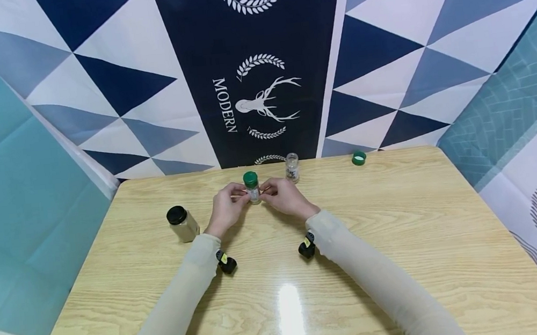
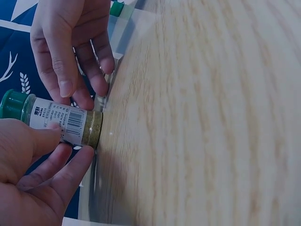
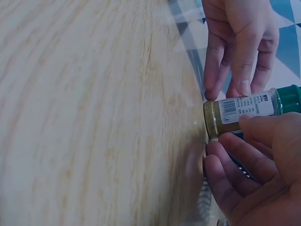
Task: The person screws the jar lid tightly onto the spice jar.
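Note:
A small spice jar [image 1: 254,195] with a green cap stands upright on the wooden table, between both hands. Its white label [image 2: 66,117] carries a barcode, and greenish-brown contents show at its base. From the left side, my left hand [image 1: 226,206] pinches the jar, thumb on the label and fingers behind. My right hand [image 1: 287,197] pinches it from the opposite side, with the thumb on the label in the right wrist view [image 3: 263,174]. Just behind the right hand is an uncapped clear glass jar [image 1: 292,166] with some dark bits inside.
A loose green cap [image 1: 359,158] lies near the table's back edge, to the right. On the left stands a larger jar with a black lid [image 1: 184,227]. Patterned cloth [image 1: 260,82] hangs behind the wooden table [image 1: 380,264].

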Demonstrator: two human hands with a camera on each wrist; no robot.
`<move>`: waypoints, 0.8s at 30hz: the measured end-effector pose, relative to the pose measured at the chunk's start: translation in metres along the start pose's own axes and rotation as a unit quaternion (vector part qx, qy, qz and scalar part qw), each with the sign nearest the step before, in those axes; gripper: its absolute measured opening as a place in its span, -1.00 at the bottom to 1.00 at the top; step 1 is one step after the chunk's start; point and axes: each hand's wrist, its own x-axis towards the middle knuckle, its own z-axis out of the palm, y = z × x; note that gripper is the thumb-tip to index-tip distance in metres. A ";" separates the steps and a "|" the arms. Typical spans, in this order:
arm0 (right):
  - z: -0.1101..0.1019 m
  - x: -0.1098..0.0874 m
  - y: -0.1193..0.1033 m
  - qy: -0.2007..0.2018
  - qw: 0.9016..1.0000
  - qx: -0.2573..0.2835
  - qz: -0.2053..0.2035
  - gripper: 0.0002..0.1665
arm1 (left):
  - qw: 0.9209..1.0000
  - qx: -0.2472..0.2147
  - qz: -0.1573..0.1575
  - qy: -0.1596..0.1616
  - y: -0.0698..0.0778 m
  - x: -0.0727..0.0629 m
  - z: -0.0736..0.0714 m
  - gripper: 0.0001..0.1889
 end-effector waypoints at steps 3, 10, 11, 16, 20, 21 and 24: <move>0.001 -0.001 0.001 -0.001 1.000 -0.002 -0.002 -0.76 | 1.000 -0.002 -0.002 -0.002 -0.001 0.000 0.000 -0.75; 0.002 0.001 0.001 -0.008 1.000 -0.005 -0.006 -0.73 | 1.000 0.003 -0.002 0.004 -0.005 0.000 -0.001 -0.75; 0.003 0.001 0.000 -0.010 1.000 -0.006 -0.006 -0.73 | 1.000 0.005 -0.002 0.005 -0.005 0.000 -0.002 -0.75; 0.007 0.005 -0.001 -0.019 1.000 -0.011 -0.008 -0.73 | 1.000 -0.005 -0.014 0.007 -0.009 -0.001 -0.005 -0.76; 0.010 0.007 -0.002 -0.022 1.000 -0.011 -0.011 -0.73 | 1.000 -0.001 -0.023 0.005 -0.011 -0.002 -0.009 -0.76; 0.010 0.008 -0.003 -0.023 1.000 -0.012 -0.013 -0.73 | 1.000 0.004 -0.023 0.006 -0.011 -0.002 -0.010 -0.76; 0.011 0.009 -0.003 -0.028 0.999 -0.019 -0.016 -0.72 | 1.000 0.020 -0.021 0.009 -0.011 -0.002 -0.012 -0.76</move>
